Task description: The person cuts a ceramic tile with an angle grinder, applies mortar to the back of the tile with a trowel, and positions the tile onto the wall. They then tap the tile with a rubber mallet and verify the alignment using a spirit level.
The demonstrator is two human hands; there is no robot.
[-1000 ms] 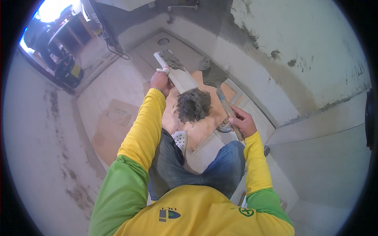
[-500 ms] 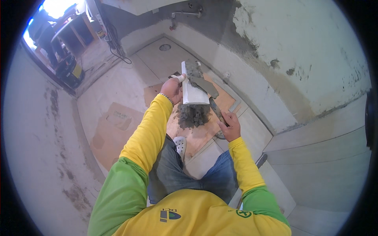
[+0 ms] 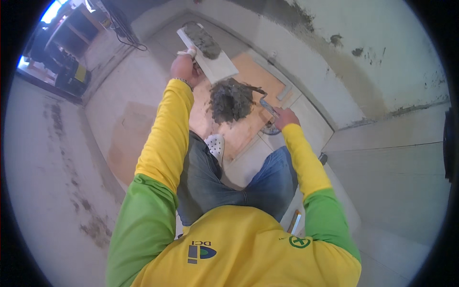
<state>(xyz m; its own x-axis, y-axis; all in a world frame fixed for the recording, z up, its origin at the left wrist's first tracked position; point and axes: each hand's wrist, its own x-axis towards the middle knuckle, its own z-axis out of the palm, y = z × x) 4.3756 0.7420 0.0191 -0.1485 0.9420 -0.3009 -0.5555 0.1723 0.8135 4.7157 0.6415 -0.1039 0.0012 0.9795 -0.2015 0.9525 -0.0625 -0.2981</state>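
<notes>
My left hand (image 3: 185,68) grips a narrow white tile (image 3: 221,70) by its left edge; grey mortar (image 3: 201,40) covers much of the tile's far half. Below the tile, a lumpy mound of mortar (image 3: 230,103) lies on a pale plywood board (image 3: 213,137). My right hand (image 3: 284,117) is closed on the handle of a trowel (image 3: 268,106), whose blade sits at the mound's upper right and is partly hidden by mortar. A round object (image 3: 271,128) is partly visible beside that hand.
Around the board are floor tiles (image 3: 248,158), cardboard (image 3: 126,148) and my white clog (image 3: 216,146). Mortar-stained walls (image 3: 358,52) enclose the space. In the doorway at upper left are a dark container (image 3: 71,79), hanging cables (image 3: 122,33) and a partly visible person (image 3: 36,48).
Since half a second ago, the tile in my left hand has moved up and left and is angled diagonally. The trowel has left the tile and is at the mound. The view has also shifted.
</notes>
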